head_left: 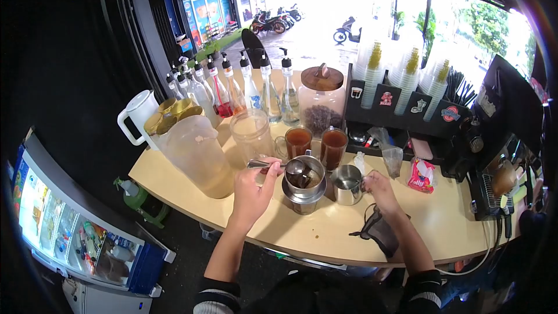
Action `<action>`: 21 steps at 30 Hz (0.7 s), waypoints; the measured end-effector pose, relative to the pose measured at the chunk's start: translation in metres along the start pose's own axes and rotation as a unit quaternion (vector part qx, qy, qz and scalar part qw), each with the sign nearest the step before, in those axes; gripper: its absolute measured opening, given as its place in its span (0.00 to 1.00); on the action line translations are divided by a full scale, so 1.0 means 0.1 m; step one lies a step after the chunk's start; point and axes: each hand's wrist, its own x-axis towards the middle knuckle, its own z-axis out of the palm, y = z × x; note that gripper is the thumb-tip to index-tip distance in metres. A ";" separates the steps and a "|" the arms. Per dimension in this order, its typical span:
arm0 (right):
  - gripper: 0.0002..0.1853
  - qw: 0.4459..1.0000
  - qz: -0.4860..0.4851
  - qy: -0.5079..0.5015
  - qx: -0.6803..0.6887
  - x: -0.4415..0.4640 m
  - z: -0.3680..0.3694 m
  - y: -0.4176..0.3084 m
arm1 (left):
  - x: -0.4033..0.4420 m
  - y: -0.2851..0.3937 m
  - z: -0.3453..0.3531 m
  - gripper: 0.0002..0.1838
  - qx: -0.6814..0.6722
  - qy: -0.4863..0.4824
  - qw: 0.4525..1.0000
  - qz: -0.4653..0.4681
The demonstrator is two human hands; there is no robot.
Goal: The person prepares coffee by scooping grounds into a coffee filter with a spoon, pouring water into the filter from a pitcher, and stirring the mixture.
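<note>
Pinching the handle of a steel spoon [295,167] between thumb and fingers of the left hand [256,193], with the bowl hanging at the near-left part of the mouth of a steel drip filter [314,181], judging by the wide brim. Not being able to tell from this angle whether spoon and rim are touching. Showing something dark inside the filter; standing on the counter [325,243] in the middle of the work, on a vessel too hidden to name.

Curling the fingers of the right hand [382,193] around the handle of a small steel pitcher [347,192], apparently gripping it, with the pitcher standing upright just beside the filter on the right.

Probably spooning or stirring at the filter while steadying the pitcher; not revealing which. Likely calling next for a level spoon and a light wrist, clearing the rim without knocking the filter.

Standing just behind, two glass mugs of brown drink, the left mug [298,141] and the right mug [334,144], seeming close enough to call for care with the knuckles. Lying crumpled beneath the right forearm, a black cloth [379,234], perhaps risking a snag.
</note>
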 end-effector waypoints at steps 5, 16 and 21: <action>0.10 0.997 -0.026 0.054 0.056 0.03 -0.09 -0.39 | -0.05 0.03 -0.03 0.09 -0.010 0.008 1.000 -0.002; 0.09 0.984 -0.172 0.023 -0.050 0.46 0.23 -1.45 | -0.13 0.05 -0.02 0.09 -0.032 -0.004 0.999 0.012; 0.07 0.984 -0.165 -0.024 -0.068 0.48 0.51 -1.81 | -0.16 0.01 -0.03 0.08 -0.042 -0.006 0.999 0.033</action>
